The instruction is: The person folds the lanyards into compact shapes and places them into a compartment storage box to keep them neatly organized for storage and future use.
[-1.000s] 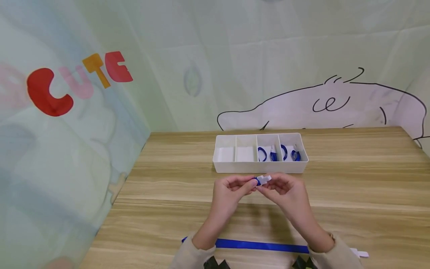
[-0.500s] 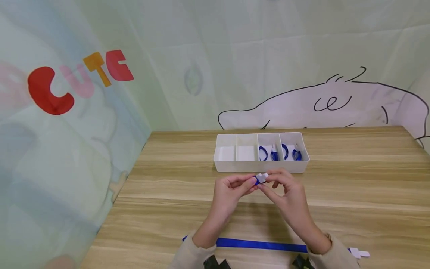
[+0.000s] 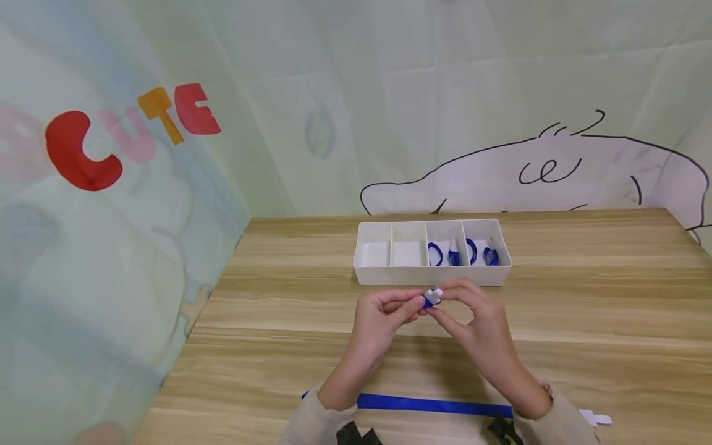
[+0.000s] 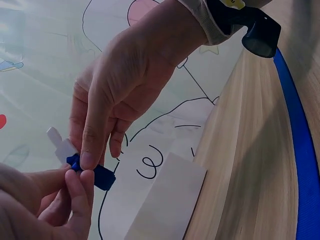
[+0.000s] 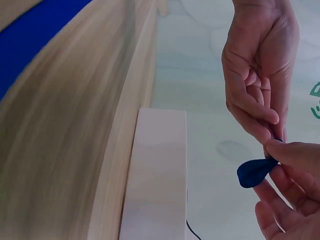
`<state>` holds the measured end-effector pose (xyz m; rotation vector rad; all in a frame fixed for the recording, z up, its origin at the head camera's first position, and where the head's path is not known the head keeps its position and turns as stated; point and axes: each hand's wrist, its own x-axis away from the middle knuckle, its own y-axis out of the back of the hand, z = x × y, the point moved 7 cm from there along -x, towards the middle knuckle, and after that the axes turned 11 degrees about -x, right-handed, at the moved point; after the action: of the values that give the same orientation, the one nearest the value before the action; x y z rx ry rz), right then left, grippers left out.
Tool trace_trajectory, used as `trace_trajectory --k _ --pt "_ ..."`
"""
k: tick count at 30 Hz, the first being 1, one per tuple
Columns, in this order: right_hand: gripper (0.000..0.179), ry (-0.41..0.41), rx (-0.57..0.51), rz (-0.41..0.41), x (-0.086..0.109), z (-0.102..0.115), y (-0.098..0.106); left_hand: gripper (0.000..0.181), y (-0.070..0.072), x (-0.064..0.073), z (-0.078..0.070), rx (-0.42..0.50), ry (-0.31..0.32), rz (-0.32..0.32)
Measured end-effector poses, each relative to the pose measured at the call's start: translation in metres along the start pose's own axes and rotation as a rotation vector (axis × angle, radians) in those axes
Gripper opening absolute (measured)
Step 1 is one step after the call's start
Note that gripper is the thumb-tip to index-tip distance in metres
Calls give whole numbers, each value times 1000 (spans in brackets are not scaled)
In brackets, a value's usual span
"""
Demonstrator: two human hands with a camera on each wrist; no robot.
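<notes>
Both hands meet above the table in front of the white box, around a blue strap (image 4: 105,178) with a white plastic end piece (image 3: 434,295). My left hand (image 3: 384,315) pinches the blue part between thumb and fingers. My right hand (image 3: 478,318) has its thumb at the strap's lower side and its index fingertip at the white tip, pinching it. In the right wrist view a folded blue loop (image 5: 254,172) sticks out from between the fingertips. The left wrist view shows the white tip pointing up and away beside the right thumb. Fingers hide the strap's middle.
The divided white box (image 3: 431,276) stands at the back of the wooden table (image 3: 267,346); its two right compartments hold blue coiled straps (image 3: 454,254). A long blue strap (image 3: 434,405) with a white end (image 3: 595,418) lies across the front, under the forearms. A printed cloth (image 3: 311,93) hangs behind.
The white end piece has turned upward and sits closer to the left fingertips. My right index finger has lifted and arched more over it. The box and the long strap are where they were.
</notes>
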<state>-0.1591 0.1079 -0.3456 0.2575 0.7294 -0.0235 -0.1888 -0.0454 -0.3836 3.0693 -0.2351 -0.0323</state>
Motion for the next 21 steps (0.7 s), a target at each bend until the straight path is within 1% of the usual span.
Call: trace_trajectory --k 5,10,15,21 --pt "35 26 24 25 -2 2 1 18 -1 0 0 -19 1 32" --pt "33 22 18 20 -2 -1 3 18 -2 0 1 -28 -1 43" --pt "30 -21 -8 13 -2 -6 6 19 0 -1 2 -35 6 28" --pt "24 -114 -52 7 -6 -12 10 20 2 -4 -3 -38 8 29"
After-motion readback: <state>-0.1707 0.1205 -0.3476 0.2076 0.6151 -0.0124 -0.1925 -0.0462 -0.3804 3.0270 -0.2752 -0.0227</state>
